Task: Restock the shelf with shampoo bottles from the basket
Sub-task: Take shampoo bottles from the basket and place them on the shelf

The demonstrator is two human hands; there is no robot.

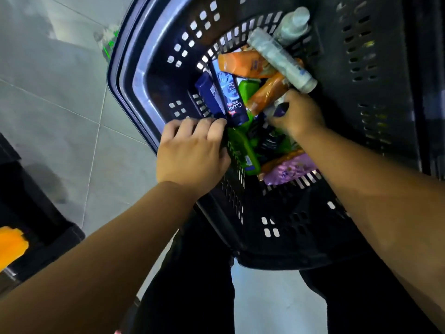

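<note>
Bottles of shampoo lie heaped in the dark perforated plastic basket [149, 75], centre frame. The right hand [297, 115] curls round a purple-capped bottle [281, 109] mid-heap. The left hand [192, 150] curls at the foot of a dark blue plastic bottle [231, 95], grip unclear. Best to lift one bottle straight up, clear of its neighbours.

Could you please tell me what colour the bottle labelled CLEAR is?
The CLEAR bottle is dark blue with white lettering, seen in the head view.
</note>
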